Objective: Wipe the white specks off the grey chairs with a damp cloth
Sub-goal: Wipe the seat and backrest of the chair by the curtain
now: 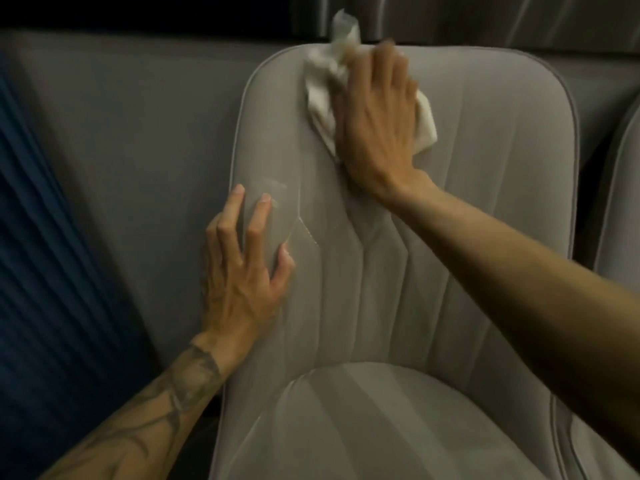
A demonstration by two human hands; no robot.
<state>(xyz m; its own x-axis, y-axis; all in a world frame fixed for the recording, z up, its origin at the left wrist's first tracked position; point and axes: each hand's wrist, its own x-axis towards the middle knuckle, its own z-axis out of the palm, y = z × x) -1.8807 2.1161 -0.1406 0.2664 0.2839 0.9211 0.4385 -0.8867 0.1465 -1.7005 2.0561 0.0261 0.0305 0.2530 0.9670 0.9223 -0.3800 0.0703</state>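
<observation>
One head-worn view, looking forward and down.
It sits close over the chair [433, 258], whose backrest and seat fill most of the frame (a wide-angle lens).

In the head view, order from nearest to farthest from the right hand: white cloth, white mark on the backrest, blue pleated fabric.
1. White cloth, under the right hand.
2. White mark, lower left on the backrest.
3. Blue pleated fabric, far left.
</observation>
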